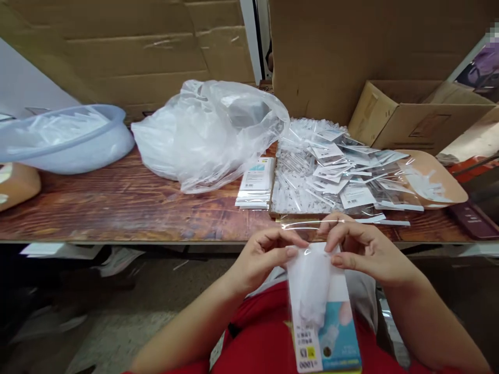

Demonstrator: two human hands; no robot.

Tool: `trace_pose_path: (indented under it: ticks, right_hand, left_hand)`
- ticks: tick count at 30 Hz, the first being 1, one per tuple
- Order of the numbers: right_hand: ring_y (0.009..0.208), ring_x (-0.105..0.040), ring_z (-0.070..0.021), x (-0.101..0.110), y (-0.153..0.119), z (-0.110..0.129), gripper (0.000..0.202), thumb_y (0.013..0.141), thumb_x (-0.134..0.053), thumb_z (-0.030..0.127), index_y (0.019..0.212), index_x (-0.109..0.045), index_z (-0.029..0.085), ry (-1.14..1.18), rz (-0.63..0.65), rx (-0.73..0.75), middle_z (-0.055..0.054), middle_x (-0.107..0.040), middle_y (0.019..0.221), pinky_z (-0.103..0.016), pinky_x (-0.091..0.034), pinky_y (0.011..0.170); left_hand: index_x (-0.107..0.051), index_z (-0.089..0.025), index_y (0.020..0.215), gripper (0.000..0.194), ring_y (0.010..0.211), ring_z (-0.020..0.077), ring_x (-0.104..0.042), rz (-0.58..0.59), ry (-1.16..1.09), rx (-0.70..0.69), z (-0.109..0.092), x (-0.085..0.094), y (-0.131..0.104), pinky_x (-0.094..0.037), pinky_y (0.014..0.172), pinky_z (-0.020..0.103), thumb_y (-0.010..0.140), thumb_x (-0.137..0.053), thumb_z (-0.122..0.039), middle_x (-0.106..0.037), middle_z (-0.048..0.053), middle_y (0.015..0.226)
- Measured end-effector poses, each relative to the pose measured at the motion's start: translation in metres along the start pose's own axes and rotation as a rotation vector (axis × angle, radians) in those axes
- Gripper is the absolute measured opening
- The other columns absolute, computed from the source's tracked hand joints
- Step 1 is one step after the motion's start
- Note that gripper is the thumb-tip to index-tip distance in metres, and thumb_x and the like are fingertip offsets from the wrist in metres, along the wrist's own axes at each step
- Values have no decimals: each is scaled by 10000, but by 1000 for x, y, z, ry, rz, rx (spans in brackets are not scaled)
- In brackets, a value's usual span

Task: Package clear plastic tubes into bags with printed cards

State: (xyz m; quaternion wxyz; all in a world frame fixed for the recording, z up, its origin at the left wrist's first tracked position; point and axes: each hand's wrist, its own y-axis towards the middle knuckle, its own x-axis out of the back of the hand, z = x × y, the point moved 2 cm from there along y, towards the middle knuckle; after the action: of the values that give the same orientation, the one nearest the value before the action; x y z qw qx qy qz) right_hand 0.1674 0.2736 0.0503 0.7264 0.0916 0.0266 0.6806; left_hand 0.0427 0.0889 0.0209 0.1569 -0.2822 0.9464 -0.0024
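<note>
A clear plastic packet with a white and blue printed card hangs over my lap, its print upside down. Inside it, in front of the card, lies a white translucent bundle; its exact kind I cannot make out. My left hand pinches the packet's upper left edge between thumb and fingers. On the upper right, my right hand grips the same packet, thumb in front. The packet's clear top flap stands up between the hands, near the table edge.
Beyond my hands, a shallow tray holds small clear pieces and several carded packets. A packet stack and a big plastic bag sit left of it. A blue basin, orange tray and cardboard box stand around.
</note>
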Motion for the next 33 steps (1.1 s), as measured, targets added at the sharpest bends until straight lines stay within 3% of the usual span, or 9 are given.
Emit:
trace_pose_path:
  ticks: [4,9,17,23,29,33]
  right_hand:
    - [993,-632,-154,-6,-12,-8,181,848,-820,354,841,-745,189,13,56,-40,-94,-624,1140,-227,-535,751]
    - [1065,-625,-160,-14,-19,-11,173,826,-844,352,870,-750,214,12,40,33,-74,-631,1105,-246,-524,852]
    - [858,-578,-142,-20,-14,-2,159,916,-753,346,870,-720,197,-67,153,122,-31,-610,853,-273,-474,773]
    - [749,-549,-103,-32,-6,-11,203,961,-696,392,913,-708,196,-59,192,48,-18,-629,858,-235,-424,661]
    - [734,-535,-121,-41,3,-17,219,922,-727,382,817,-688,194,25,182,131,-15,-594,790,-260,-425,676]
    - [685,-507,-108,-38,7,-23,267,860,-776,401,776,-649,182,156,88,-25,-9,-588,770,-228,-408,605]
  left_hand:
    - [-847,-190,822,255,736,165,-581,133,216,-129,0,-5,-10,-455,683,265,820,-805,-441,-656,76,777]
    - [-821,-199,795,196,745,166,-599,144,297,-249,-3,-13,-15,-483,724,280,845,-804,-387,-672,65,770]
    - [-795,-215,635,355,673,175,-600,175,316,-194,-7,-12,-13,-532,696,314,760,-846,-542,-636,76,702]
    - [-823,-221,703,257,714,190,-635,242,261,-152,-6,7,-23,-547,695,321,587,-990,-378,-665,88,834]
    - [-796,-210,627,283,695,184,-632,156,265,-162,1,8,-28,-553,696,325,520,-1019,-348,-645,63,751]
    - [-817,-231,646,228,702,162,-619,89,186,-183,2,-3,-18,-551,697,304,558,-1006,-323,-646,46,737]
